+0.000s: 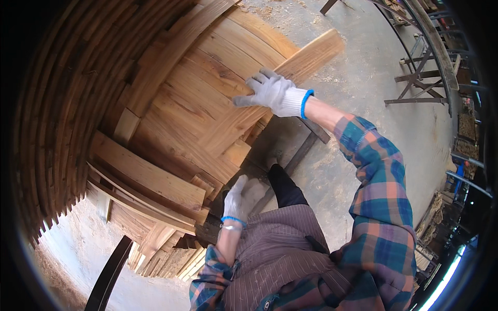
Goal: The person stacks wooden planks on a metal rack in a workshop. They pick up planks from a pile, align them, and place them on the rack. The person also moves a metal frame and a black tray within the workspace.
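Observation:
My right hand (280, 96), in a white knit glove with a blue cuff, lies across a light wooden plank (316, 54) with its fingers spread. The plank slants over a stack of boards (194, 96), its far right end sticking out past the stack. Below the stack's near edge is my left hand (236, 203), gloved the same way. Its fingers point up and look apart, partly blurred, with nothing seen in them. Whether it touches the board ends beside it I cannot tell.
A tall pile of stacked planks (57, 119) curves along the left. Several loose boards (150, 173) lie at the near left, above shorter pieces (179, 259). A metal bar (301, 160) runs low beside my leg. Metal stands (420, 83) are at the far right.

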Demonstrator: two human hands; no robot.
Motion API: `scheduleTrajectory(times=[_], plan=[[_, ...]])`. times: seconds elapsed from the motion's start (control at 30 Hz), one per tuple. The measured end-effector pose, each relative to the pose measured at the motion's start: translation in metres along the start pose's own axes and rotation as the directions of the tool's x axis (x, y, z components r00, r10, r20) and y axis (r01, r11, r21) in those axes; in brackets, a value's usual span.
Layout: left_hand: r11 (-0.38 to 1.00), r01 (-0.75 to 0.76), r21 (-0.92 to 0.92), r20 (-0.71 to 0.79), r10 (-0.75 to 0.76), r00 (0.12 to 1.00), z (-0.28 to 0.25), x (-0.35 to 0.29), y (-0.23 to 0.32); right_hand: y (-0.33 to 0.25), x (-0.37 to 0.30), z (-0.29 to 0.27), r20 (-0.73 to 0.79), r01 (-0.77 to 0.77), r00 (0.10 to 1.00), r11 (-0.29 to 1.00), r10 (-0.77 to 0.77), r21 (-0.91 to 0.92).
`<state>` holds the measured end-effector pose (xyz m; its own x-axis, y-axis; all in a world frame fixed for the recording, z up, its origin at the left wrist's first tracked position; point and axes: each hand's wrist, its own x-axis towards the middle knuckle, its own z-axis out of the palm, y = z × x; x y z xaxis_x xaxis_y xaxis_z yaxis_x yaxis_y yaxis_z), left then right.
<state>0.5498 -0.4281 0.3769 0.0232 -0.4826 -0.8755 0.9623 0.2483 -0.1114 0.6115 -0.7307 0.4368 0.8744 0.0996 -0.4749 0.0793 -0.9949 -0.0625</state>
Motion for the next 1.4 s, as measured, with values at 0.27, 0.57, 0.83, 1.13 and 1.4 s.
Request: scheduleTrajectory(times=[0.27, 0.57, 0.83, 1.13, 1.4], plan=[[0.894, -0.097, -0.437, 0.106, 0.158, 0.982, -0.014, 0.05, 0.009, -0.011, 0.029, 0.047, -0.037, 0.117, 0.992, 0.991, -0.119, -0.059], [0.776, -0.178, 0.605, 0.135, 0.12, 0.983, -0.061, 0.026, -0.031, -0.063, 0.011, 0.13, -0.403, 0.062, 0.906, 0.9, 0.131, 0.431], [0.714, -0.108, 0.692, 0.167, -0.012, 0.986, 0.049, 0.047, -0.057, -0.072, -0.016, 0.107, -0.376, 0.013, 0.924, 0.981, 0.062, 0.193], [0.682, -0.197, 0.705, 0.233, 0.04, 0.972, 0.175, 0.046, -0.09, 0.096, -0.408, -0.152, -0.621, -0.253, 0.781, 0.876, -0.066, -0.411], [0.624, -0.28, 0.73, 0.339, 0.025, 0.94, 0.3, 0.079, -0.122, 0.139, -0.533, -0.22, -0.519, -0.358, 0.846, 0.849, 0.119, -0.388]])
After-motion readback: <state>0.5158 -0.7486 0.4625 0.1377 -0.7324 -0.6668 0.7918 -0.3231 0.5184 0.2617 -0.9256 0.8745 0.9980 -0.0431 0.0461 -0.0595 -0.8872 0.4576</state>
